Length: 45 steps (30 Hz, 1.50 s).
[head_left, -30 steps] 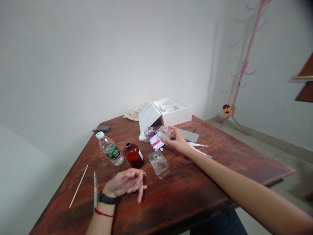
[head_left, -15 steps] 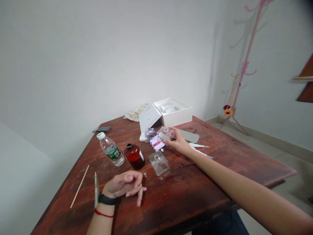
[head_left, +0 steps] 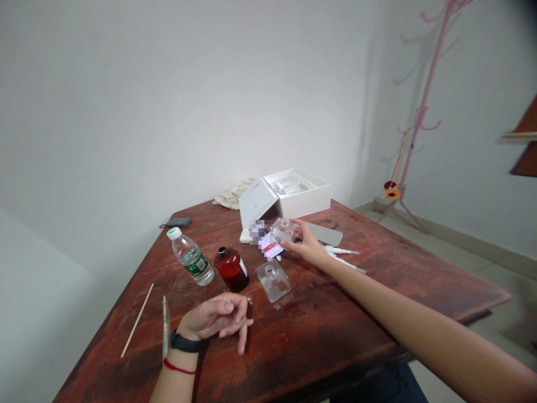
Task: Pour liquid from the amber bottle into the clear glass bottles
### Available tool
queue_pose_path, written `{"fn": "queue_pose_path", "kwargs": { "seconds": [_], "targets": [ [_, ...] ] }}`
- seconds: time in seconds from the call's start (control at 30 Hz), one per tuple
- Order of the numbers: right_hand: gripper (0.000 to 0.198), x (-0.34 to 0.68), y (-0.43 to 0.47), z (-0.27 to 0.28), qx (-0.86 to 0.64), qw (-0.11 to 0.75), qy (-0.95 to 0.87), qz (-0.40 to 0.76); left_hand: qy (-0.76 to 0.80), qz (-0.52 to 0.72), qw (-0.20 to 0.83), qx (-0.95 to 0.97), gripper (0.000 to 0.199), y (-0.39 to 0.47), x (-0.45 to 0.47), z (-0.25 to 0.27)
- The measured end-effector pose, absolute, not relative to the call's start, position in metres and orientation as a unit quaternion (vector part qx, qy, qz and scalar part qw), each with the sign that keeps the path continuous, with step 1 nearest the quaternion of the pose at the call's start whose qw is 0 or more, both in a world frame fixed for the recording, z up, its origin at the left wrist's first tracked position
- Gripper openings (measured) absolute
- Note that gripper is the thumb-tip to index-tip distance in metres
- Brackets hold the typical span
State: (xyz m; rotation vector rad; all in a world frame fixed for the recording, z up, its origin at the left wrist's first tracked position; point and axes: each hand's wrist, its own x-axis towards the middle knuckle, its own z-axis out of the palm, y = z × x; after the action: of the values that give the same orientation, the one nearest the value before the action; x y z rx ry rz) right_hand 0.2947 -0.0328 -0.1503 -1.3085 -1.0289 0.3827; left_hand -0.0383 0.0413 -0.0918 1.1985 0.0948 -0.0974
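A small clear, faceted glass bottle [head_left: 282, 233] is gripped between thumb and fingers of the right hand [head_left: 304, 246]; it is held beside a lit phone [head_left: 271, 248], partly overlapping it in view. Whether the base is in contact with anything below cannot be told. The left hand [head_left: 218, 318] is held half-open, palm partly upturned, fingers loosely curled, near the front of the dark reddish-brown wooden table [head_left: 419, 285].

The space between the hands is partly occupied by a second clear, square-based glass bottle [head_left: 273, 282]. Just beside it, an amber, round-shouldered bottle [head_left: 231, 270] is placed beyond the left hand, with a white-capped, green-labelled plastic water bottle [head_left: 193, 261] to its left. Reach behind the held bottle is obstructed by an open white cardboard box [head_left: 306, 202]. White, slender plastic tools [head_left: 348, 263] are laid past the right wrist.
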Motion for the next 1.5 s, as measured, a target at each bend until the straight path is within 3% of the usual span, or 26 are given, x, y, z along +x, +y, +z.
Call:
{"fn": "queue_pose_path", "kwargs": {
  "seconds": [0.67, 0.83, 1.03, 1.37, 1.5],
  "targets": [
    [0.088, 0.292, -0.035, -0.148, -0.579, 0.652, -0.460, 0.165, 0.159, 0.316, 0.793, 0.496, 0.045, 0.063, -0.035, -0.091],
    [0.087, 0.291, -0.035, -0.147, -0.579, 0.652, -0.460, 0.165, 0.195, 0.464, 0.729, 0.464, 0.038, 0.070, -0.030, -0.099],
    [0.088, 0.291, -0.035, -0.148, -0.580, 0.651, -0.461, 0.168, 0.247, 0.546, 0.645, 0.474, 0.042, 0.074, -0.024, -0.111],
    [0.089, 0.292, -0.034, -0.149, -0.577, 0.651, -0.463, 0.172, 0.276, 0.592, 0.459, 0.602, 0.044, 0.060, -0.015, -0.115],
    [0.088, 0.293, -0.034, -0.149, -0.576, 0.650, -0.463, 0.175, 0.284, 0.566, 0.393, 0.667, 0.036, 0.048, -0.014, -0.112]
  ]
}}
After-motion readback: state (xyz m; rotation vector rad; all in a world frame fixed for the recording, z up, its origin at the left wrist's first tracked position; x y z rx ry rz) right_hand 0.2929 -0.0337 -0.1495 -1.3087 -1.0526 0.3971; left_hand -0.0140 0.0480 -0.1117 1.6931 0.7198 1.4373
